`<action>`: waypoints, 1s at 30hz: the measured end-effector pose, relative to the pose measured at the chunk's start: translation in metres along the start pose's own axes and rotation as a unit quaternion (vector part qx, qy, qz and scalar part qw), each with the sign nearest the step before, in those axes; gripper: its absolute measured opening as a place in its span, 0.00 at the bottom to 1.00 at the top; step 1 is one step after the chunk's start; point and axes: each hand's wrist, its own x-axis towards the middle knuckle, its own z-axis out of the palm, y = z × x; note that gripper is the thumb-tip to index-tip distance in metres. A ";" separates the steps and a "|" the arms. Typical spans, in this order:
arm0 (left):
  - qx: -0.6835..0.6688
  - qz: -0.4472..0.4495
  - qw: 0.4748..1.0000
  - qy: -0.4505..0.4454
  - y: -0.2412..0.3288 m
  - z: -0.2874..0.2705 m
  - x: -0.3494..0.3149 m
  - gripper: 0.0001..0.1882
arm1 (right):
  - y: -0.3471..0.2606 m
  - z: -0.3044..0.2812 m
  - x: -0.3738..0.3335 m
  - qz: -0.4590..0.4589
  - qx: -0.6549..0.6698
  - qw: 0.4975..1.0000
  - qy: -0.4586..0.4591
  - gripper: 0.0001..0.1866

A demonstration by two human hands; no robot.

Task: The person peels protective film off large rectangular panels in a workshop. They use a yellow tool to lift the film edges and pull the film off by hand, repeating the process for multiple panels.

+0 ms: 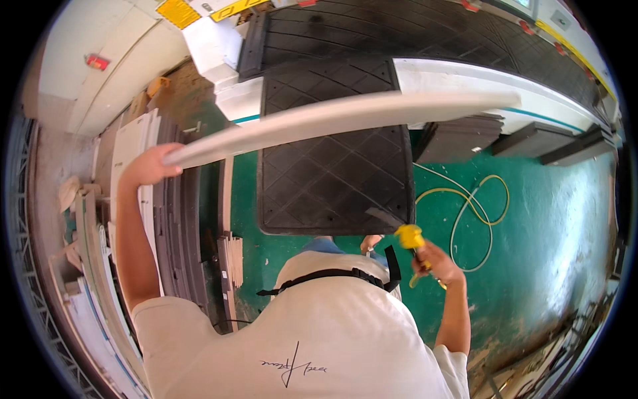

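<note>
My left hand (159, 163) is closed around the near-left end of a long white board (345, 114). Seen nearly edge-on and blurred by motion, the board slants up to the right above a black ribbed bench top (332, 179). My right hand (435, 263) grips a yellow hand tool (410, 236), just off the bench's near right corner. A thin, blurred grey part (384, 217) sticks out of the tool toward the bench; its exact kind cannot be made out. No contact shows between the tool and the board.
Stacks of dark and white panels (176, 219) stand on the left. Dark boards (458, 138) lean along a white frame at the back right. A yellow and white hose (492, 219) loops over the green floor. A larger black surface (399, 33) lies beyond the bench.
</note>
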 end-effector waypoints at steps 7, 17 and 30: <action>0.144 0.020 0.987 0.074 0.007 0.161 -0.076 0.44 | -0.030 0.070 0.017 -0.007 -0.157 0.970 -0.186 0.30; 0.155 -0.080 0.954 0.246 -0.045 0.411 -0.050 0.51 | -0.051 0.104 0.030 -0.075 -0.021 0.967 0.241 0.15; -0.225 0.162 0.951 0.140 -0.017 0.336 -0.012 0.38 | -0.071 0.308 0.238 -0.281 0.111 0.940 0.157 0.26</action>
